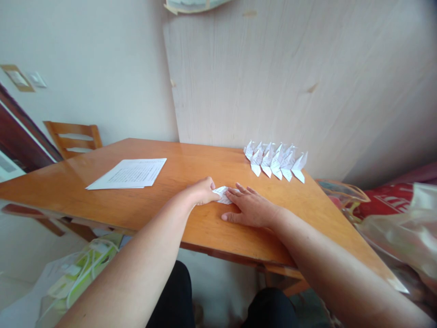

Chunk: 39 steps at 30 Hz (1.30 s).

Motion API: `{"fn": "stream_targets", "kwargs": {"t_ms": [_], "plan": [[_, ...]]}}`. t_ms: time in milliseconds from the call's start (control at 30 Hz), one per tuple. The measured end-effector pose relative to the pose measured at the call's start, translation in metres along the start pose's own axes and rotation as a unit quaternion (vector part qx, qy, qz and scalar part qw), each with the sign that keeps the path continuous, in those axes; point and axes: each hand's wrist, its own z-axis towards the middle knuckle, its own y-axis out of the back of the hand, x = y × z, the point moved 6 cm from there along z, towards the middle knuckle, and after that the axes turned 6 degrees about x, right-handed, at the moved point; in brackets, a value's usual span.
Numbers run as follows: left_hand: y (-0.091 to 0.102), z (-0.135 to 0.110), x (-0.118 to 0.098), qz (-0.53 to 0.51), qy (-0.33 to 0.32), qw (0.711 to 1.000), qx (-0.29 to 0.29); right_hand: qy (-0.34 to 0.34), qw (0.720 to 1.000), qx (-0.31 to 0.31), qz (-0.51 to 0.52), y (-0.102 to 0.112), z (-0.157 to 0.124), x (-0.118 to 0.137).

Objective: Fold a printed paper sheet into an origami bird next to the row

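Observation:
A small folded piece of printed white paper (223, 194) lies on the wooden table (143, 205) between my hands. My left hand (202, 191) is curled, with its fingertips pinching the paper's left edge. My right hand (251, 207) lies flat with fingers stretched out, pressing down on the paper's right side. Behind them, near the wall, several finished folded paper pieces (276, 161) stand in overlapping rows.
A stack of printed sheets (131, 173) lies at the table's left. A wooden chair (73, 136) stands behind the far left corner. Plastic bags (396, 218) sit to the right, another bag (78, 269) on the floor at left. A light wood panel (290, 77) leans behind the table.

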Motion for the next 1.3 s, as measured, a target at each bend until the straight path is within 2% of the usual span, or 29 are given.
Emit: {"fn": "stream_targets", "kwargs": {"t_ms": [433, 1300], "plan": [[0.001, -0.009, 0.003, -0.068, -0.039, 0.997, 0.011, 0.011, 1.0, -0.011, -0.012, -0.003, 0.002, -0.003], [0.001, -0.022, 0.011, -0.174, -0.091, 0.981, 0.009, 0.002, 1.0, 0.011, 0.009, -0.002, 0.001, -0.002]]}}
